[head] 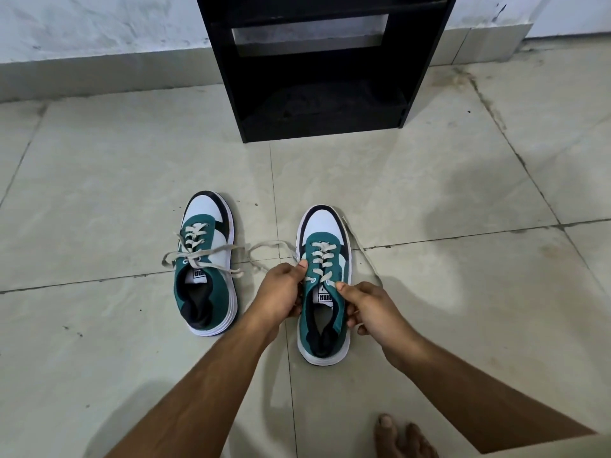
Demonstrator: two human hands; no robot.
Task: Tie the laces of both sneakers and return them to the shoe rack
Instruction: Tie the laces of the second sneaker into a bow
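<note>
Two green, white and black sneakers stand on the tiled floor, toes pointing away from me. The left sneaker (208, 262) has its cream laces tied in a loose bow. The right sneaker (325, 279) has untied laces trailing out on both sides. My left hand (281, 292) grips the right sneaker's left side near the top eyelets, with the left lace running from it. My right hand (367, 309) pinches the right side of the same sneaker's collar, with the right lace passing under its fingers. The black shoe rack (317, 61) stands ahead against the wall, its lower shelf bare.
Pale floor tiles (115, 180) with dark grout lines surround the shoes. A grey skirting and white wall (99, 28) run behind the rack. My bare toes (400, 438) show at the bottom right.
</note>
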